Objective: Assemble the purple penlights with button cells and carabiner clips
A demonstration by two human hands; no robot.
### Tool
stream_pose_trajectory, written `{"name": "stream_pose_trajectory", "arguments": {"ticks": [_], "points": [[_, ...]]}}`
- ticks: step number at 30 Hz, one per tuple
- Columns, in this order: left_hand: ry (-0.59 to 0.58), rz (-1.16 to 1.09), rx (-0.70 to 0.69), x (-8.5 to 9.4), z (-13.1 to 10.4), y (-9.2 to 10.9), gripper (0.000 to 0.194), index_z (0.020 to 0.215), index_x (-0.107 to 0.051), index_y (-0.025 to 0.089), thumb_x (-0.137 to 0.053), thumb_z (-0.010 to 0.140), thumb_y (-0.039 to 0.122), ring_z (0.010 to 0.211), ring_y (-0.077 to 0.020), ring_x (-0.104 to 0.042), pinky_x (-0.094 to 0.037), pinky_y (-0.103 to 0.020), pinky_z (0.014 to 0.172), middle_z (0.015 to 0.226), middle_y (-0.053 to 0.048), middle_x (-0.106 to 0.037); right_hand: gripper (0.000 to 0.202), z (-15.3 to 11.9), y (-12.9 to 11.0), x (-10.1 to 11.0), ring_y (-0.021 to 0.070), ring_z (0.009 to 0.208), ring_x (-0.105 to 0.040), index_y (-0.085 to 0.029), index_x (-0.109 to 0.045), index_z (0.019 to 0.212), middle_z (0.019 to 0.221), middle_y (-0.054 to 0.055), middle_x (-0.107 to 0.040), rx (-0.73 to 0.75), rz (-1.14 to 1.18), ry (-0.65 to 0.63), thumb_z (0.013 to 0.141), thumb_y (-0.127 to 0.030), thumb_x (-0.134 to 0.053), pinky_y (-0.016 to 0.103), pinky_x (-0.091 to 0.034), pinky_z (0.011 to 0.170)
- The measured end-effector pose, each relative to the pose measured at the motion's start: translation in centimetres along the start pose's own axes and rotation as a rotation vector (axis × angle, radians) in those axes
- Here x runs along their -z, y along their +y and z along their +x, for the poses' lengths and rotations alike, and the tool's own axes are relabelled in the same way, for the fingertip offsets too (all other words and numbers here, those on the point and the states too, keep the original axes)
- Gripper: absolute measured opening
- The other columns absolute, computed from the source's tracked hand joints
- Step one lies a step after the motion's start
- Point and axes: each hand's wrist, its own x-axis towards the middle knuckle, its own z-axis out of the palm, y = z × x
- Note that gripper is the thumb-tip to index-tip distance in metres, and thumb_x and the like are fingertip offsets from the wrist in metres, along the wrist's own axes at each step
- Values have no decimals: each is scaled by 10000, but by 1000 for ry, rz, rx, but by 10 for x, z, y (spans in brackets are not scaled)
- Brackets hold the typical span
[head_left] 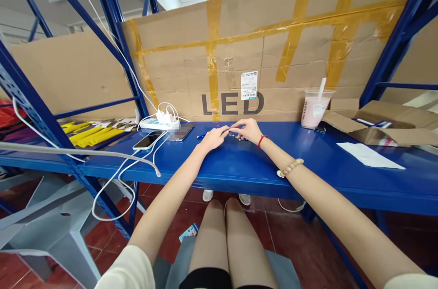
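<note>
My left hand (215, 139) and my right hand (249, 131) meet above the blue tabletop (222, 168), fingertips close together. Both are closed in a pinch around something small and dark, too tiny to name from here. Under and beside my right fingers lie several small dark and shiny pieces (242, 138), partly hidden by the hand. Just left of my left hand rests a short blue item (201, 136) with a dark end; its kind is unclear. A red string bracelet and a beaded one circle my right forearm.
At left are a white power strip (150, 123) with cables, a phone (149, 140) and a dark flat device (185, 132). At right stand a pink drink cup (314, 109), a white paper (369, 155) and an open carton (393, 118). A cardboard sheet (188, 70) backs the table.
</note>
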Motion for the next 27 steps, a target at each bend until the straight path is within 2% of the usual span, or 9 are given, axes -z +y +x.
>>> {"name": "stream_pose_trajectory", "arguments": {"ticks": [4, 6, 13, 15, 20, 27], "points": [[-21, -10, -60, -7, 1, -4, 237, 989, -563, 199, -344, 932, 270, 790, -174, -615, -451, -235, 701, 797, -16, -652, 421, 0, 4, -5, 98, 394, -525, -81, -686, 821, 501, 29, -592, -88, 136, -42, 609, -440, -748, 179, -446, 353], [-16, -11, -85, -10, 2, -5, 242, 1001, -551, 190, -328, 939, 260, 780, -163, -616, -454, -230, 714, 800, -14, -650, 443, 1, 6, -5, 90, 411, -528, -80, -681, 822, 519, 31, -599, -138, 182, -59, 589, -448, -761, 161, -443, 342], [-22, 62, -103, -17, 3, -4, 239, 967, -540, 186, -324, 942, 283, 839, -192, -620, -467, -278, 761, 893, -43, -653, 371, 8, 12, 6, 75, 452, -548, -98, -668, 731, 560, 37, -613, -353, 222, -206, 562, -397, -806, 127, -474, 364], [-40, 100, -107, -18, 1, -2, 219, 975, -538, 198, -342, 936, 289, 853, -210, -623, -474, -293, 753, 907, -48, -655, 329, 8, 14, 10, 75, 468, -557, -91, -655, 707, 557, 27, -604, -408, 207, -262, 595, -365, -799, 133, -495, 390], [-65, 172, -161, -17, -2, 4, 220, 1019, -527, 213, -337, 940, 290, 921, -233, -618, -476, -311, 772, 990, -60, -646, 178, 8, 18, 17, 67, 529, -578, -72, -630, 770, 608, -1, -597, -477, 185, -378, 780, -243, -679, 149, -514, 469], [-66, 216, -234, -16, -2, 5, 226, 1069, -529, 208, -348, 936, 232, 996, -218, -593, -462, -295, 833, 1074, -58, -628, 114, 7, 17, 20, 64, 573, -576, -77, -610, 809, 704, -6, -605, -476, 195, -442, 843, -185, -603, 171, -508, 514]]}}
